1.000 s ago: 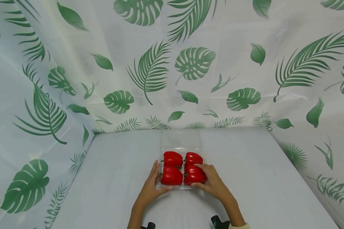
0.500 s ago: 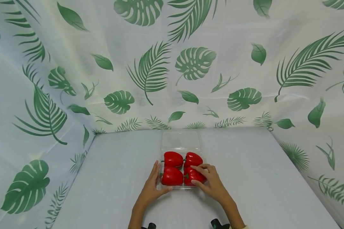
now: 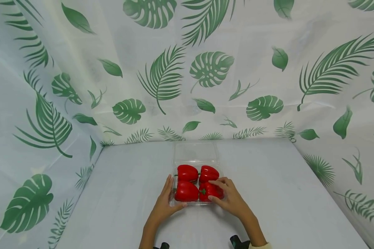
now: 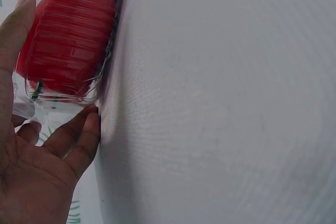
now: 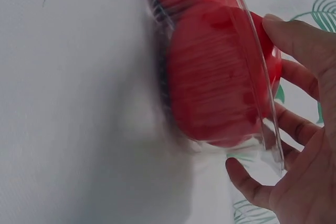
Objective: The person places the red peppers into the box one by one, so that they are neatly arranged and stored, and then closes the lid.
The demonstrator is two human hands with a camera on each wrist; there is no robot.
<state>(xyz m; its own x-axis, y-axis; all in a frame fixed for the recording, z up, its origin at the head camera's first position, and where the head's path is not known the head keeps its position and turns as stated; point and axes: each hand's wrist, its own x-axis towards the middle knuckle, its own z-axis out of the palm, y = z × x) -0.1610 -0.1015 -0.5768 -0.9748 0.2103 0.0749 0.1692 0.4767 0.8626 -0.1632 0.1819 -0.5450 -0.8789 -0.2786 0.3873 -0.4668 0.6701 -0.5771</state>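
A clear plastic clamshell container (image 3: 175,200) sits on the table with its lid (image 3: 195,152) folded back. Inside, red bell peppers lie in two rows: far left (image 3: 187,172), far right (image 3: 208,173), near left (image 3: 186,192) and near right (image 3: 207,195). My left hand (image 3: 162,206) holds the container's near left corner, fingers along the left side and thumb at the front edge. With thumb and fingers, my right hand (image 3: 232,199) grips the near right pepper, whose green stem (image 3: 203,191) faces up and toward me. Through the wall, that pepper (image 5: 215,77) shows in the right wrist view.
The white tabletop (image 3: 127,173) extends around the container. A leaf-printed white sheet (image 3: 180,114) rises behind the table and on both sides. Dark devices (image 3: 239,242) sit at the wrists.
The near right pepper has turned in my right hand, its stem swinging from pointing left to facing up and toward me. My right fingers shifted slightly over it; the left hand stayed put.
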